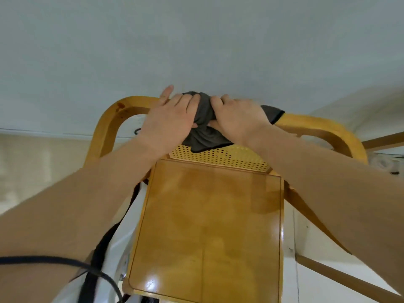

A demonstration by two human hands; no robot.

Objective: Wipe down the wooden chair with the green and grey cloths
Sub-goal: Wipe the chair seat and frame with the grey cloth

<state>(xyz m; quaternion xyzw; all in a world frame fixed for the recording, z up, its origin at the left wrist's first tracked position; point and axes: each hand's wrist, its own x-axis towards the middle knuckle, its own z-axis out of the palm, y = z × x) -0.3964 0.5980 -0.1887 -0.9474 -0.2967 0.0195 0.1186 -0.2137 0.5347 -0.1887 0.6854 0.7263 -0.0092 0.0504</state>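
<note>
Your two hands meet on the curved top rail of the wooden chair [207,226], right above its perforated back panel [220,157]. The grey cloth [203,136] is bunched on that rail between them, with one tail hanging over the panel and a corner poking out past your right wrist. Your right hand [239,119] grips the bunch tightly, fingers curled over it and the thumb tucked beneath. Your left hand [168,120] lies just beside it, with fingers bent over the rail and onto the cloth's edge, one finger stretched out straight. The glossy seat lies below your forearms. A black cord [43,259] loops across the lower left.
</note>
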